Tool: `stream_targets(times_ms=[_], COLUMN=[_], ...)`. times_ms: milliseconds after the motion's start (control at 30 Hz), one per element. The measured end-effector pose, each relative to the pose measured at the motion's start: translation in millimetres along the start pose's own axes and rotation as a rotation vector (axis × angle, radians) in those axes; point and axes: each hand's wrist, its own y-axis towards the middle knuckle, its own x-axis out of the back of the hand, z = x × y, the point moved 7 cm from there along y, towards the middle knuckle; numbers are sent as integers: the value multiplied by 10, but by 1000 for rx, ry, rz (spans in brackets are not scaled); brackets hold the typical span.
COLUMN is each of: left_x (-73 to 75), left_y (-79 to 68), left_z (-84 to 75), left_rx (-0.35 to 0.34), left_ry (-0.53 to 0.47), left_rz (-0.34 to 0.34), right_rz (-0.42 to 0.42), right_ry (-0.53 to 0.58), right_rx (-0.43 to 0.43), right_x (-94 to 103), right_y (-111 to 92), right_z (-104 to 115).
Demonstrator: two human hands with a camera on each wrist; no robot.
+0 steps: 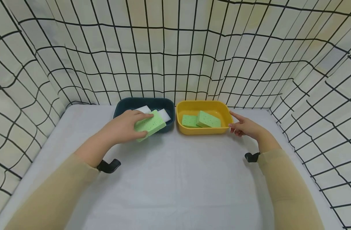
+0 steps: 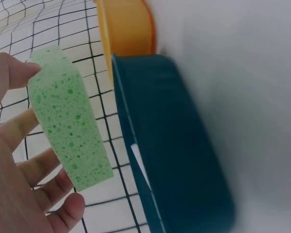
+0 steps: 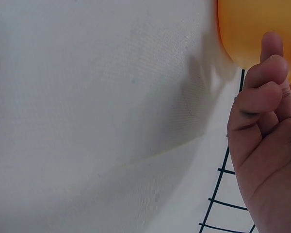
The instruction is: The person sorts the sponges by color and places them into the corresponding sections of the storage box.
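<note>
My left hand [image 1: 120, 127] holds a light green sponge [image 1: 153, 124], thumb on one side and fingers on the other, above the front edge of a dark blue bin [image 1: 129, 103]. The left wrist view shows the sponge's pores and its clearance from the bin wall. Inside the blue bin lie white sponges [image 1: 164, 115], partly hidden by the hand and green sponge. Beside it stands a yellow bin [image 1: 202, 131] holding two green sponges [image 1: 208, 119], one leaning on the other. My right hand [image 1: 248, 127] touches the yellow bin's right end with its fingertips, some fingers partly bent.
Both bins stand side by side at the back of a table covered with white cloth [image 1: 175, 179]. Black wire grid [image 1: 177, 54] rises behind them and along both sides, with pale sheeting behind it. A dark device [image 1: 108, 166] sits on each wrist.
</note>
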Motion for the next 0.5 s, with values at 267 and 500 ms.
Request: stream_targets(times_ms=[267, 500], left_x=[11, -88], left_y=[479, 904], left_z=[-276, -544], left_rx=[54, 18], left_ry=[-83, -160], left_rz=[-12, -33], right_rz=[6, -3], right_ry=[8, -3], right_rx=[5, 5], right_x=[-6, -10], right_y=[-24, -28], right_z=[6, 23])
